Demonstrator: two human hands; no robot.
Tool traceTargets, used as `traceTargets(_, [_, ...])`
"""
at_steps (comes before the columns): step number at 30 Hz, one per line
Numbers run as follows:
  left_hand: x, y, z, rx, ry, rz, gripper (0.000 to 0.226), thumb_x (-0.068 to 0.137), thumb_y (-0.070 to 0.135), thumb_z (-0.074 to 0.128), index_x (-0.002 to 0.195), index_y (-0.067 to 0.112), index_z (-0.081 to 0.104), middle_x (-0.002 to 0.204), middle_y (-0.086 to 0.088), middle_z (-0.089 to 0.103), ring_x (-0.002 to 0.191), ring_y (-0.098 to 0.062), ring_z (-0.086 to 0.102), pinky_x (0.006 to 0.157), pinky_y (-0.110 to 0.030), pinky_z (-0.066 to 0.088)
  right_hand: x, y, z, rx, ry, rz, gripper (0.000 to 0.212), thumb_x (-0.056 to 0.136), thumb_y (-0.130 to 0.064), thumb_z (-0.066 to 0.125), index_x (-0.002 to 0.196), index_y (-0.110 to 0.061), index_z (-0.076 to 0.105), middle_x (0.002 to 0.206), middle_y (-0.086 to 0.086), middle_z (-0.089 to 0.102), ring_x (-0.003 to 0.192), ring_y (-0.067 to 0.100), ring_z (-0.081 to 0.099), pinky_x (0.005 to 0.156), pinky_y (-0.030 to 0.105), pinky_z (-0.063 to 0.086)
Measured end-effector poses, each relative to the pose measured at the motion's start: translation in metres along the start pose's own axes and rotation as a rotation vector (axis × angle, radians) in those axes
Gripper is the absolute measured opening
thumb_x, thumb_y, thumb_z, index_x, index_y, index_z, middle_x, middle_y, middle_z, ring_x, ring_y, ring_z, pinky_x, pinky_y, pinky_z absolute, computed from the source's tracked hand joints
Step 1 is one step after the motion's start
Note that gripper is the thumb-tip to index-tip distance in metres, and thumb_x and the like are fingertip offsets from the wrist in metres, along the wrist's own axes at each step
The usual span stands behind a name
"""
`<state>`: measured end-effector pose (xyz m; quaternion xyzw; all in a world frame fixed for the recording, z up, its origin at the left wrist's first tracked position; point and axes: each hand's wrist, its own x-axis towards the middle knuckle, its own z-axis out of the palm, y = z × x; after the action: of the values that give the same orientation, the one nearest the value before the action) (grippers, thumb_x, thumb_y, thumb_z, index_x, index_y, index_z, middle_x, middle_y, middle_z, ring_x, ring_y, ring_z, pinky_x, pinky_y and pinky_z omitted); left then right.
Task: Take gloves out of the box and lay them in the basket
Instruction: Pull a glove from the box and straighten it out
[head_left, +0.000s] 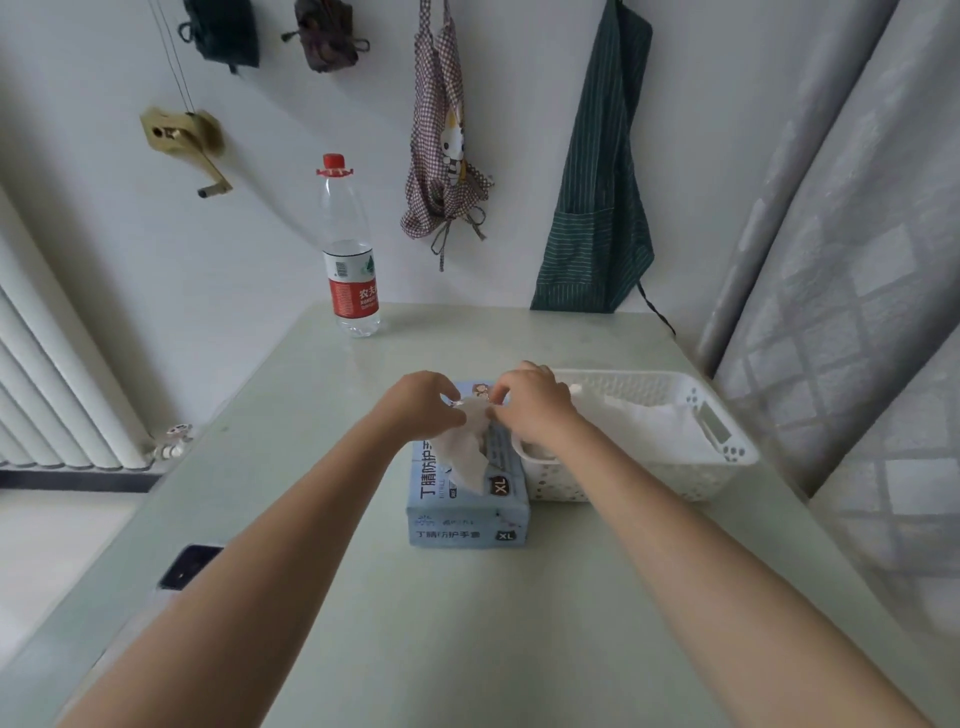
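A light blue glove box (467, 512) marked XL lies in the middle of the pale table. A white glove (465, 452) hangs crumpled over the box's top. My left hand (423, 402) and my right hand (535, 402) both pinch the glove's upper edge above the far end of the box. Just right of the box, touching it, stands a white perforated basket (722, 415). White gloves (644, 423) lie inside the basket. My right forearm crosses its near left corner.
A water bottle (349, 249) with a red label stands at the table's far left. A dark phone (189, 566) lies near the left edge. Aprons (597, 208) hang on the wall behind, a curtain (857, 260) at right, a radiator (47, 374) at left.
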<state>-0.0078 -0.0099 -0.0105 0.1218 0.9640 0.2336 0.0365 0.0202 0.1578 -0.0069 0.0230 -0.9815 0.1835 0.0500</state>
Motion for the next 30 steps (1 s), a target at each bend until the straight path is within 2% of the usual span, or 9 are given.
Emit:
traceTargets(5, [-0.004, -0.008, -0.001, -0.031, 0.135, -0.017, 0.003, 0.085, 0.026, 0.064, 0.086, 0.025, 0.067, 0.096, 0.002, 0.067, 0.077, -0.013, 0.058, 0.063, -0.024, 0.043, 0.0, -0.011, -0.009, 0.153, 0.083, 0.005, 0.007, 0.087, -0.023, 0.066, 0.086, -0.023, 0.059, 0.097, -0.005, 0.057, 0.102, 0.02, 0.052, 0.09, 0.039, 0.044])
traceTargets(7, [-0.005, -0.01, -0.004, -0.048, 0.187, -0.051, 0.005, 0.087, 0.023, 0.06, 0.085, 0.024, 0.065, 0.091, 0.003, 0.066, 0.074, -0.013, 0.058, 0.062, -0.024, 0.044, 0.0, -0.012, -0.014, 0.235, 0.1, 0.021, 0.016, 0.086, -0.012, 0.064, 0.081, -0.025, 0.055, 0.092, -0.005, 0.059, 0.093, 0.02, 0.057, 0.086, 0.039, 0.048])
traceTargets(10, [-0.004, -0.013, -0.007, -0.118, 0.272, -0.085, 0.01, 0.09, 0.023, 0.055, 0.091, 0.021, 0.065, 0.095, 0.002, 0.065, 0.085, -0.019, 0.059, 0.07, -0.027, 0.046, 0.0, -0.012, -0.02, 0.39, 0.077, 0.06, 0.02, 0.083, -0.003, 0.059, 0.083, -0.022, 0.057, 0.093, -0.002, 0.061, 0.086, 0.016, 0.058, 0.069, 0.025, 0.048])
traceTargets(12, [-0.004, -0.013, -0.009, -0.153, 0.302, -0.095, 0.014, 0.092, 0.024, 0.051, 0.094, 0.019, 0.065, 0.095, 0.001, 0.065, 0.085, -0.02, 0.059, 0.07, -0.028, 0.045, -0.001, -0.013, -0.023, 0.513, 0.07, 0.084, 0.018, 0.081, -0.002, 0.059, 0.087, -0.019, 0.06, 0.093, 0.001, 0.061, 0.081, 0.013, 0.057, 0.064, 0.021, 0.045])
traceTargets(15, [-0.006, -0.011, -0.01, -0.162, 0.294, -0.093, 0.016, 0.093, 0.024, 0.051, 0.091, 0.017, 0.065, 0.094, 0.0, 0.067, 0.082, -0.019, 0.059, 0.066, -0.027, 0.044, -0.002, -0.014, -0.029, 0.775, 0.064, 0.154, 0.012, 0.082, -0.005, 0.063, 0.088, -0.015, 0.062, 0.085, 0.0, 0.061, 0.075, 0.011, 0.057, 0.064, 0.021, 0.044])
traceTargets(20, [-0.008, -0.011, -0.009, -0.189, 0.265, -0.154, 0.023, 0.091, 0.021, 0.05, 0.093, 0.006, 0.067, 0.093, -0.009, 0.068, 0.078, -0.022, 0.059, 0.07, -0.033, 0.05, 0.001, -0.012, -0.038, 1.271, 0.068, 0.272, 0.008, 0.086, -0.002, 0.059, 0.083, -0.009, 0.061, 0.077, 0.009, 0.064, 0.07, 0.02, 0.06, 0.063, 0.027, 0.044])
traceTargets(23, [-0.008, -0.007, -0.011, -0.475, 0.253, -0.16, 0.024, 0.089, 0.018, 0.05, 0.093, 0.0, 0.066, 0.094, -0.016, 0.069, 0.078, -0.024, 0.058, 0.073, -0.038, 0.052, 0.0, -0.01, -0.039, 1.195, 0.091, 0.284, 0.003, 0.088, -0.007, 0.062, 0.088, -0.01, 0.061, 0.085, 0.009, 0.068, 0.072, 0.019, 0.063, 0.066, 0.027, 0.044])
traceTargets(26, [-0.011, -0.002, -0.017, -0.806, 0.229, -0.176, 0.018, 0.088, 0.016, 0.053, 0.09, 0.005, 0.067, 0.087, -0.01, 0.068, 0.082, -0.024, 0.061, 0.078, -0.038, 0.054, -0.002, -0.009, -0.039, 1.031, 0.142, 0.307, 0.005, 0.09, -0.012, 0.062, 0.095, -0.012, 0.061, 0.086, 0.003, 0.066, 0.071, 0.011, 0.063, 0.061, 0.021, 0.044])
traceTargets(30, [-0.014, 0.008, -0.028, -0.865, 0.257, -0.179, 0.017, 0.092, 0.016, 0.054, 0.098, 0.005, 0.065, 0.083, -0.004, 0.064, 0.074, -0.018, 0.059, 0.066, -0.029, 0.051, -0.003, -0.009, -0.037, 0.722, 0.297, 0.3, 0.022, 0.087, -0.018, 0.062, 0.108, -0.015, 0.057, 0.1, -0.001, 0.059, 0.09, 0.016, 0.058, 0.077, 0.028, 0.046])
